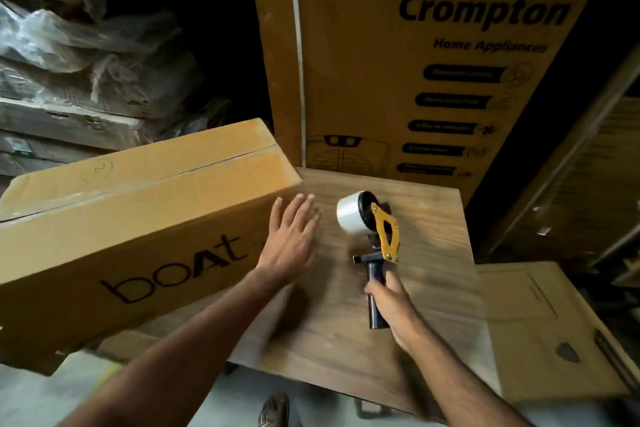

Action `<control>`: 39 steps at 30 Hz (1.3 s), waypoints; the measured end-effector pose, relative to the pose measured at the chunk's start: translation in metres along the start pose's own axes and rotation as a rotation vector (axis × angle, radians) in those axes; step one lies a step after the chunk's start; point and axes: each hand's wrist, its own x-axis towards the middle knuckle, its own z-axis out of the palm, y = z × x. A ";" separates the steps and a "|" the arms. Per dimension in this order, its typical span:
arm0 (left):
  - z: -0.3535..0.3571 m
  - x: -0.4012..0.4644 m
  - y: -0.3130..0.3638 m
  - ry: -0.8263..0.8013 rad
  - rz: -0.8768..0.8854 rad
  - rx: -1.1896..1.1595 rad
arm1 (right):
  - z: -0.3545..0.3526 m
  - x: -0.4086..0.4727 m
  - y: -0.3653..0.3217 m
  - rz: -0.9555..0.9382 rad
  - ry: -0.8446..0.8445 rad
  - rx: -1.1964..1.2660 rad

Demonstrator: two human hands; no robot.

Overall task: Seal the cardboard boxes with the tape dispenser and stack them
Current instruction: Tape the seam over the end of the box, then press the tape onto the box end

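Note:
A long brown cardboard box (131,218) printed "boAt" lies across the left of a wooden table (433,253), its left part overhanging the table's edge. Its top flaps meet at a seam with no tape visible on it. My left hand (292,241) is flat and spread, fingers apart, by the box's right end, holding nothing. My right hand (393,305) grips the black handle of a tape dispenser (375,236). The dispenser has a yellow frame and a roll of clear tape, and it hovers over the middle of the table.
A tall "Crompton Home Appliances" carton (415,62) stands right behind the table. Plastic-wrapped bundles and flat boxes (69,62) are piled at the left. A flat cardboard box (540,329) lies low at the right. Grey floor and a shoe show below.

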 end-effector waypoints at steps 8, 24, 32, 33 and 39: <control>0.051 -0.029 0.075 -0.227 0.269 -0.144 | -0.050 -0.021 0.097 0.042 0.341 -0.265; -0.005 0.018 0.038 0.254 0.079 -0.180 | -0.037 -0.016 0.041 -0.654 0.435 -0.379; -0.032 0.068 -0.068 -0.185 -0.470 -0.080 | 0.007 -0.006 -0.018 -0.878 0.241 -0.345; -0.029 0.067 -0.071 -0.207 -0.454 -0.057 | 0.012 -0.006 -0.021 -0.881 0.201 -0.351; -0.038 0.061 -0.059 -0.172 -0.418 -0.004 | 0.022 -0.006 -0.042 -0.858 0.077 -0.406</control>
